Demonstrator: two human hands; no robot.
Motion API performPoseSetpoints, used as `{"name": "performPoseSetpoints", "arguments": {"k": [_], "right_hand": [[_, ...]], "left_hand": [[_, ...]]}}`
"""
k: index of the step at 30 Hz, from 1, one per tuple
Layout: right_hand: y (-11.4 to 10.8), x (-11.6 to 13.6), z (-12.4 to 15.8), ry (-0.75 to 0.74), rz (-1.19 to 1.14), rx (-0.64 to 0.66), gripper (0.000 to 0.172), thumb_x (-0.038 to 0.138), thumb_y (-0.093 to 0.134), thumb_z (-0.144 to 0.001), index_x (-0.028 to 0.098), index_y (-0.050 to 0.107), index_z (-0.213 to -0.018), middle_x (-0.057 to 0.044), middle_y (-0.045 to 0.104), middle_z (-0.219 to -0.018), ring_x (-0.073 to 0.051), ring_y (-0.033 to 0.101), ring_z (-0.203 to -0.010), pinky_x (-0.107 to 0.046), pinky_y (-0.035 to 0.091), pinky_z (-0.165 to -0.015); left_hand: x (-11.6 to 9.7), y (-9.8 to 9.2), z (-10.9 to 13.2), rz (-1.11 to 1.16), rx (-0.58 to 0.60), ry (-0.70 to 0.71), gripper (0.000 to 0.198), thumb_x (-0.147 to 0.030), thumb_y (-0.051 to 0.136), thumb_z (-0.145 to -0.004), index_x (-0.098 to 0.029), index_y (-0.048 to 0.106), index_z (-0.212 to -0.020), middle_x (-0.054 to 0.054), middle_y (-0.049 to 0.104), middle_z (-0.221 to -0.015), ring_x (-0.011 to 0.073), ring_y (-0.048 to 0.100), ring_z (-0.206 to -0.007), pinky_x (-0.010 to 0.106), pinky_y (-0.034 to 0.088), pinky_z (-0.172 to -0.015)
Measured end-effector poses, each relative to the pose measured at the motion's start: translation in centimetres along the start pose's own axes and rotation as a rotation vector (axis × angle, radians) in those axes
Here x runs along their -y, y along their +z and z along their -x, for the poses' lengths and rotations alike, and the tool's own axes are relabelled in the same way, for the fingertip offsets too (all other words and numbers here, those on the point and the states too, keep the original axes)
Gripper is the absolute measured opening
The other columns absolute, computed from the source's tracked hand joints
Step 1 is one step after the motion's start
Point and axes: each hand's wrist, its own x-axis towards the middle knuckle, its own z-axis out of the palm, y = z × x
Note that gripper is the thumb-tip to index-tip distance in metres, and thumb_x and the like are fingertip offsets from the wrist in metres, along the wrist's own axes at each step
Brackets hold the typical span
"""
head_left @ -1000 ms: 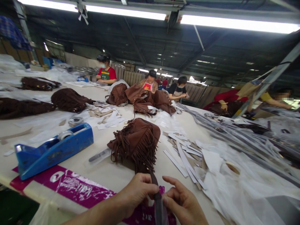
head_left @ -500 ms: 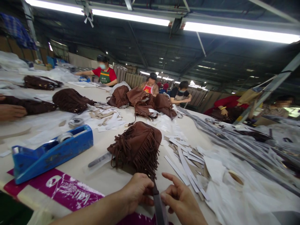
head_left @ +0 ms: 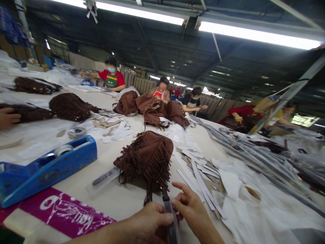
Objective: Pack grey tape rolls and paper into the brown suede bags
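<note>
A brown fringed bag (head_left: 147, 152) lies on the table in front of me, its dark strap (head_left: 170, 220) running toward me in a clear plastic wrap. My left hand (head_left: 154, 220) is closed on this strap, thumb on top, a little below the bag's fringe. Against the strap's right edge is my right hand (head_left: 190, 210), thumb and curled fingers at the wrap and index finger stretched out toward the bag. Part of its fingers is hidden behind the strap. Another plastic-wrapped strap end (head_left: 105, 176) sticks out at the bag's left.
To the left stands a blue tape dispenser (head_left: 50, 166) beside a purple printed sheet (head_left: 68, 213). Paper strips (head_left: 200, 169) and a tape roll (head_left: 252, 192) lie to the right. More brown bags (head_left: 152, 108) are piled farther back. A co-worker's hand (head_left: 8, 118) is at far left.
My left hand has slid down the strap toward me, away from the fringe. My right hand stays beside the strap, its thumb now higher against it. The view has shifted slightly.
</note>
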Motion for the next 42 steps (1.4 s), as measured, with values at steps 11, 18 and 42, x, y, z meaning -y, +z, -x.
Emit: {"name": "performPoseSetpoints", "arguments": {"k": [11, 18, 42], "right_hand": [[1.2, 1.6, -3.5, 0.185, -0.038, 0.021, 0.075, 0.046, 0.069, -0.071, 0.012, 0.040, -0.131, 0.001, 0.061, -0.063, -0.015, 0.057, -0.052, -0.020, 0.035, -0.040], [1.3, 1.3, -4.8, 0.144, -0.013, 0.048, 0.089, 0.029, 0.066, -0.068, 0.006, 0.021, -0.141, 0.005, 0.058, -0.054, -0.013, 0.052, -0.045, -0.021, 0.037, -0.040], [0.4, 0.3, -3.5, -0.104, 0.170, 0.076, 0.071, 0.023, 0.060, -0.073, 0.011, 0.033, -0.138, 0.010, 0.050, -0.051, -0.012, 0.050, -0.049, -0.023, 0.036, -0.048]], "left_hand": [[3.6, -1.3, -4.3, 0.185, -0.108, 0.021, 0.040, -0.056, 0.061, -0.076, -0.017, 0.052, -0.079, 0.005, 0.065, -0.057, 0.0181, 0.061, -0.045, 0.031, 0.051, -0.054], [2.8, -1.3, -3.4, 0.256, -0.255, 0.019, 0.029, -0.040, 0.039, -0.095, -0.016, 0.054, -0.087, 0.005, 0.065, -0.060, 0.0183, 0.062, -0.046, 0.029, 0.050, -0.051], [-1.7, 0.8, -1.2, 0.297, -0.191, 0.070, 0.025, -0.018, 0.037, -0.094, -0.008, 0.058, -0.083, 0.009, 0.064, -0.065, 0.0181, 0.065, -0.054, 0.029, 0.052, -0.055]]}}
